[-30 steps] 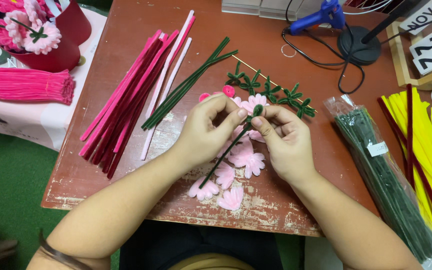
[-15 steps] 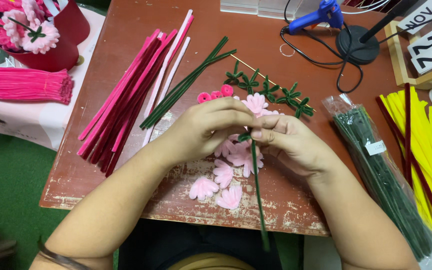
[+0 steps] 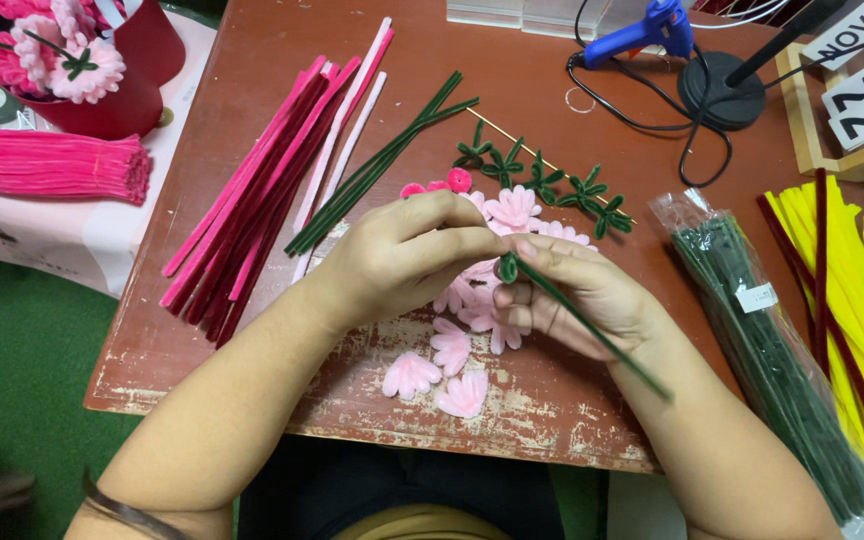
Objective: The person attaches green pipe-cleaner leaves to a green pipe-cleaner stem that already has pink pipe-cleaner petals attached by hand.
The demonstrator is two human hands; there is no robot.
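Note:
My left hand point(image 3: 407, 262) and my right hand point(image 3: 577, 290) meet over the middle of the worn red table point(image 3: 252, 340). Both pinch a dark green pipe cleaner stem point(image 3: 592, 330) whose top end is curled at my fingertips; the stem slants down to the right across my right wrist. Pale pink pipe-cleaner flowers point(image 3: 512, 208) lie just beyond my fingers, and loose pink petals point(image 3: 442, 372) rest on the table below my hands.
Pink and white pipe cleaners point(image 3: 272, 190) fan out on the left beside loose green ones point(image 3: 382, 165). Small green leaf pieces point(image 3: 542, 180) sit behind the flowers. A bag of green stems point(image 3: 772, 350), yellow pipe cleaners point(image 3: 852, 300), a blue glue gun point(image 3: 642, 30) and a red flower pot point(image 3: 102, 70) surround the area.
The green stem has swung from pointing toward me to slanting down-right over my right wrist. My hands have turned and closed on its curled top end.

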